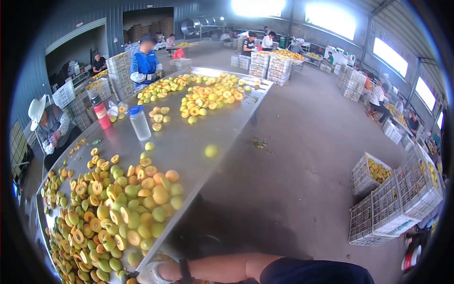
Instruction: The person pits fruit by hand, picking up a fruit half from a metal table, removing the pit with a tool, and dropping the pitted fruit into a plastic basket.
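Note:
At the bottom edge my right hand (155,273) wears a pale glove, with a dark band around the wrist and a dark blue sleeve higher up the arm. It is at the near edge of the metal table (175,142), right beside a large heap of peach-like fruit (106,208). Many pieces are cut in half with the stone showing; others look whole, green to orange. The fingers are mostly cut off by the frame, and I cannot tell what they hold. A single yellow-green fruit (211,151) lies apart near the table's edge. My left hand is out of view.
A clear bottle with blue cap (139,124) and a pink bottle (101,113) stand on the table before a second fruit heap (210,97). A person in blue (144,64) and a person in a white hat (47,125) are alongside. Crates (395,201) stand right.

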`<state>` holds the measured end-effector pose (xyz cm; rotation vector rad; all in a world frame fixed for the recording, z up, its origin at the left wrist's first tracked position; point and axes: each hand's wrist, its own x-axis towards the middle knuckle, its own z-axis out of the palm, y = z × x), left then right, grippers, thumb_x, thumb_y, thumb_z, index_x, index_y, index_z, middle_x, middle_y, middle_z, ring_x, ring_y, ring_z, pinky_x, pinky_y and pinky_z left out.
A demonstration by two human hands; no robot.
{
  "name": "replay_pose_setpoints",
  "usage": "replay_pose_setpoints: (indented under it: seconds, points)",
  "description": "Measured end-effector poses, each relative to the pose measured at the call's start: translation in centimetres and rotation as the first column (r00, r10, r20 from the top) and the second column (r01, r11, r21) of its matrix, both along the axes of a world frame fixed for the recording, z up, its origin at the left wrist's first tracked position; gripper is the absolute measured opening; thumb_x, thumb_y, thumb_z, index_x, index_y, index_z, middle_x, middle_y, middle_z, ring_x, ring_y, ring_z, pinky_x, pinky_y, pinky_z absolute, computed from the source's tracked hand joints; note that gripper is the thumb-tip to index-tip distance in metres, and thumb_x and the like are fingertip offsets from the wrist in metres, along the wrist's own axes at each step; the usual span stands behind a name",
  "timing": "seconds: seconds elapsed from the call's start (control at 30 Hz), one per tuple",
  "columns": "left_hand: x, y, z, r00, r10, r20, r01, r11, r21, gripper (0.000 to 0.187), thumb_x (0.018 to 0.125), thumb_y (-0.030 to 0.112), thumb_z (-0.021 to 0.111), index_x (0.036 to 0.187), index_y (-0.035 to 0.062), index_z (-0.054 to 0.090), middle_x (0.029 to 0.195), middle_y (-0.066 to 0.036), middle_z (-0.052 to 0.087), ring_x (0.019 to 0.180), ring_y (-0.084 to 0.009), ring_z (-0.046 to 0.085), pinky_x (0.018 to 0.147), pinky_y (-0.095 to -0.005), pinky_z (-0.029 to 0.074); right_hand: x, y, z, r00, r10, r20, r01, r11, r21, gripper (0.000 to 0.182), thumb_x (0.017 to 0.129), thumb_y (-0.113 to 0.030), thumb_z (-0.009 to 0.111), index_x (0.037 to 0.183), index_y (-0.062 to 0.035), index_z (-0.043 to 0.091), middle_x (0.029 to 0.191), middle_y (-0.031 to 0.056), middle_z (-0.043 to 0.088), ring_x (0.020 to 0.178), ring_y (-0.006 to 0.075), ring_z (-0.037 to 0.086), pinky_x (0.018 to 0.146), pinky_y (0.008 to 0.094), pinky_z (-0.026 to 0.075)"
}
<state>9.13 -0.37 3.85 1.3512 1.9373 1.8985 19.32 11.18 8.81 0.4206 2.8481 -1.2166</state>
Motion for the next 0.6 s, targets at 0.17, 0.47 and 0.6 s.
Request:
replay_pose_setpoints:
  seconds: [0.17,0.47,0.6]
  points:
    - [-1.8,0.6,0.2,0.995,0.07,0.074,-0.064,0.994,-0.085,0.019,0.086,0.008,0.063,0.1,-0.002,0.071,0.094,-0.01,0.073,0.084,-0.024,0.067,0.079,-0.0376,0.056,-0.2,-0.4,-0.2,0.99,-0.117,-0.074,0.114,0.993,-0.044,0.047,0.099,-0.044,0.05,0.103,-0.0041,0.075,0.101,0.0212,0.074,0.099,0.0388,0.07,0.086,0.0476,0.054]
    - [-8.3,-0.1,-1.9,0.903,0.236,-0.359,-0.263,0.965,-0.025,0.029,0.096,0.021,0.059,0.117,0.0009,0.066,0.108,-0.017,0.068,0.1,-0.0339,0.065,0.091,-0.0431,0.051,-5.7,-1.7,-3.8,0.959,-0.189,-0.209,0.186,0.982,-0.035,0.022,0.105,-0.026,0.049,0.109,-0.0088,0.062,0.085,0.0165,0.068,0.073,0.038,0.067,0.07,0.0472,0.053]
    - [-10.4,-2.3,-4.6,0.969,0.169,-0.179,-0.194,0.972,-0.135,0.042,0.103,0.031,0.059,0.128,-0.0027,0.058,0.106,-0.015,0.068,0.098,-0.0253,0.066,0.092,-0.0387,0.054,-7.7,-2.2,-4.3,0.977,-0.068,-0.2,0.075,0.997,0.03,0.027,0.104,-0.033,0.053,0.103,-0.0073,0.059,0.083,0.02,0.069,0.075,0.0417,0.068,0.066,0.0506,0.05]
